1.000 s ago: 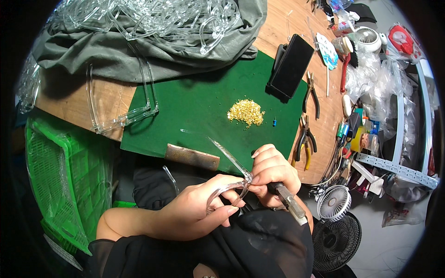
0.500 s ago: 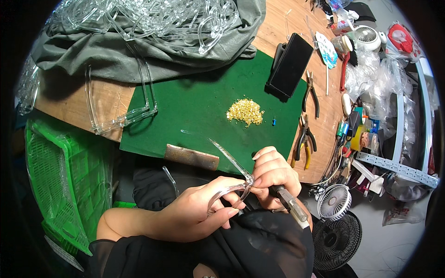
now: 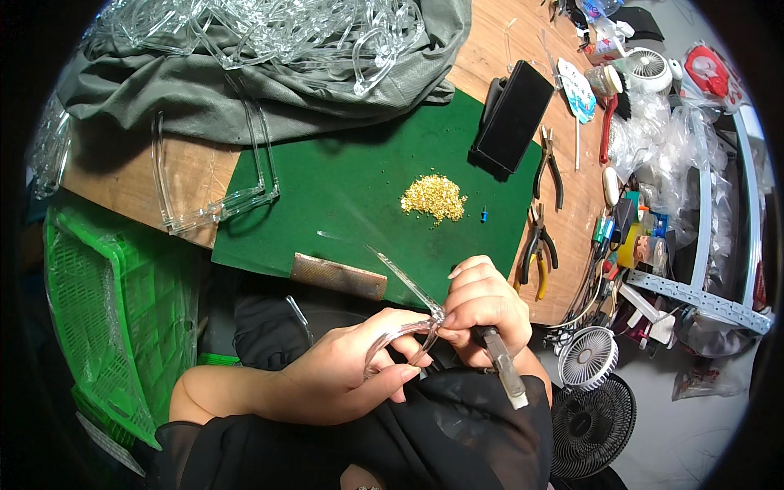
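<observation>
My left hand (image 3: 347, 359) is closed around a clear plastic glasses frame (image 3: 402, 282), with one temple sticking up toward the green mat (image 3: 343, 204). My right hand (image 3: 488, 310) is wrapped round a dark, rod-shaped tool (image 3: 506, 371) whose see-through grey end points down to the right. The tool's working tip is hidden by the fingers. Both hands meet at the frame's corner, where the right fingertips touch the plastic. Beyond them lies a heap of tiny gold-coloured metal parts (image 3: 434, 198), with a small blue piece (image 3: 483, 216) beside it.
Another clear glasses frame (image 3: 216, 211) rests at the mat's left edge, below a grey cloth (image 3: 286, 110) heaped with clear frames (image 3: 269, 28). A black phone (image 3: 514, 118) stands far right. Two pliers (image 3: 549, 167) (image 3: 536, 249) lie at the right, a green crate (image 3: 122, 318) at the left.
The tool in my right hand has swung, its grey end moving left and slightly lower. The left hand keeps its grip on the glasses frame, nearly still.
</observation>
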`<act>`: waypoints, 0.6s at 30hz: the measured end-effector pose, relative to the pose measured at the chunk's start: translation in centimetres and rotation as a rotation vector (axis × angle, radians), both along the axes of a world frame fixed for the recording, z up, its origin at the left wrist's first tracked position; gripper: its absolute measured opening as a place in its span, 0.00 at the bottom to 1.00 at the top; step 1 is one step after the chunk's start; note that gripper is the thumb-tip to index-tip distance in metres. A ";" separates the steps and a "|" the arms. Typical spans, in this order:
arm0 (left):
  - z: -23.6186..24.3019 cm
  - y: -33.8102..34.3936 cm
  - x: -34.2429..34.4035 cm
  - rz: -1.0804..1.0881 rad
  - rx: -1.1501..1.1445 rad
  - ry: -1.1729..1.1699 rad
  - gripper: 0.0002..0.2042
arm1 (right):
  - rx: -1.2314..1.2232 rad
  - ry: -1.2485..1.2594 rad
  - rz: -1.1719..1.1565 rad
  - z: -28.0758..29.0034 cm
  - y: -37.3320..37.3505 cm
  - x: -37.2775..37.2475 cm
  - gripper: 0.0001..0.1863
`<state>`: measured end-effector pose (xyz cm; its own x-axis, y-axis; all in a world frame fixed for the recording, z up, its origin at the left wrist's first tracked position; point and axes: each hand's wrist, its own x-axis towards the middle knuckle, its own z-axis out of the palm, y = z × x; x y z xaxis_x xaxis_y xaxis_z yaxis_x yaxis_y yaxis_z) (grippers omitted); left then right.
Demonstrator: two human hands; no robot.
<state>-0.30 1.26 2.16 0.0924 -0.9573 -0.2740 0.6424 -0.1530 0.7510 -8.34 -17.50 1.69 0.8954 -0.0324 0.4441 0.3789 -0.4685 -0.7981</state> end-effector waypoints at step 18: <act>0.3 -0.2 0.3 -0.018 -0.018 -0.028 0.21 | 0.052 -0.060 -0.066 -0.6 0.5 -0.3 0.09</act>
<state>-0.02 1.04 2.43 0.0823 -0.9635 -0.2547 0.6181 -0.1511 0.7714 -8.68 -16.96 1.12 0.8621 -0.1150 0.4934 0.3966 -0.4531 -0.7984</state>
